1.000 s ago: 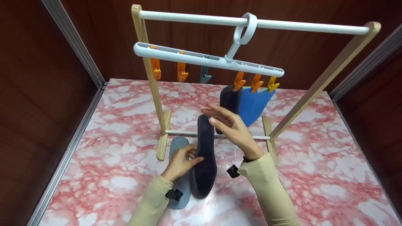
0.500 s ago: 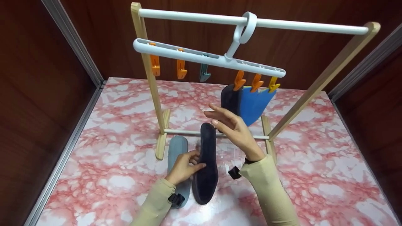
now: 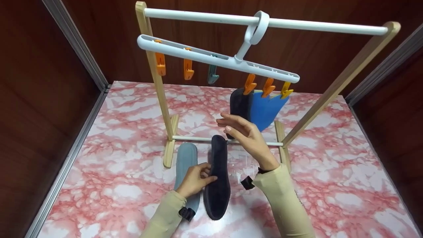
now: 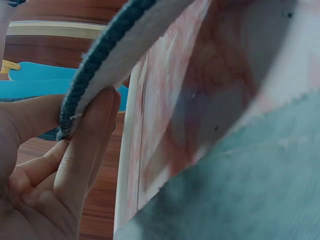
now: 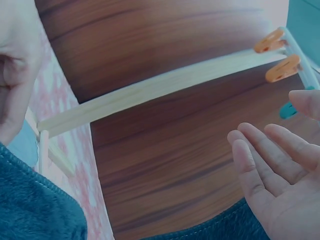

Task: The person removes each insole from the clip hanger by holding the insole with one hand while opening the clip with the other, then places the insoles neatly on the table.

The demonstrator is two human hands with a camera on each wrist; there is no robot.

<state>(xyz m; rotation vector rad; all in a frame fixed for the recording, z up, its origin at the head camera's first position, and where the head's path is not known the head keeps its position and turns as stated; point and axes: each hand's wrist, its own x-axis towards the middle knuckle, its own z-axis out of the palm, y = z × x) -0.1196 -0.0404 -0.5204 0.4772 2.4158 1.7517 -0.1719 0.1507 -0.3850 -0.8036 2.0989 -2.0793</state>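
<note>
My left hand (image 3: pixel 195 179) pinches the side edge of a dark insole (image 3: pixel 218 195), thumb on its fuzzy top. In the left wrist view the fingers press its pale underside (image 4: pixel 150 35), which is raised off the floor. A grey-blue insole (image 3: pixel 187 155) lies flat beneath and left of that hand. My right hand (image 3: pixel 249 140) hovers beyond the dark insole's far end, fingers apart and lightly bent, holding nothing. Behind it, another dark insole (image 3: pixel 238 100) and blue insoles (image 3: pixel 264 114) hang from orange clips (image 3: pixel 268 87) and a yellow clip (image 3: pixel 286 90).
A white clip hanger (image 3: pixel 188 53) hooks over the white bar (image 3: pixel 314 25) of a wooden stand, tilted with its left end higher. Its left side carries two orange clips (image 3: pixel 160 62) and a teal clip (image 3: pixel 212 73), holding nothing. Dark wood panels surround the pink marbled surface (image 3: pixel 119 191).
The left hand and dark insole have come lower and slightly right, away from the hanger. The hanger's left end has swung upward. The right hand has shifted down slightly.
</note>
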